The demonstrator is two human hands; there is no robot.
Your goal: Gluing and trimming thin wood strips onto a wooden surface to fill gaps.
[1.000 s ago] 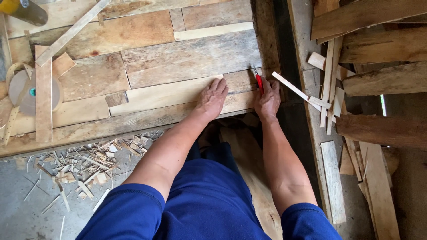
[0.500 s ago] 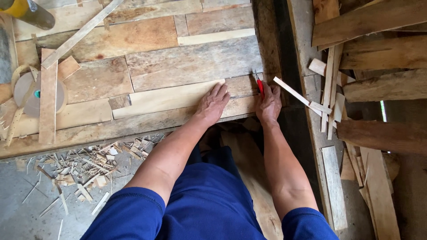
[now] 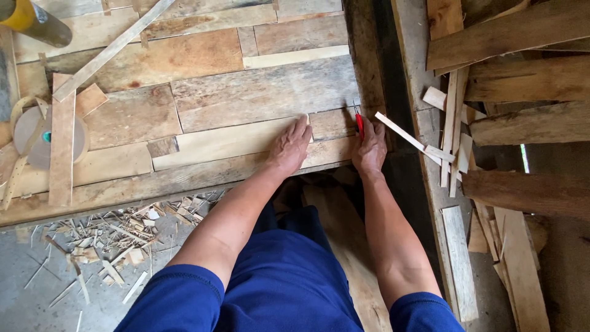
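My left hand (image 3: pixel 290 146) lies flat, fingers apart, on a pale wooden plank (image 3: pixel 230 141) set into a panel of fitted boards (image 3: pixel 258 92). My right hand (image 3: pixel 370 149) grips a small red-handled tool (image 3: pixel 359 121) whose tip points up at the panel's right edge, beside a short plank piece (image 3: pixel 332 123). Both forearms reach forward from blue sleeves.
A thin wooden strip (image 3: pixel 413 140) lies just right of my right hand. Stacked rough boards (image 3: pixel 516 74) fill the right side. Wood chips (image 3: pixel 110 240) litter the grey floor at lower left. A loose slat (image 3: pixel 61 138), a round disc (image 3: pixel 37 136) and a yellow-ended cylinder (image 3: pixel 31 19) sit left.
Both hands stay on the same spots; my left hand has shifted slightly along the pale plank. The view has moved a little.
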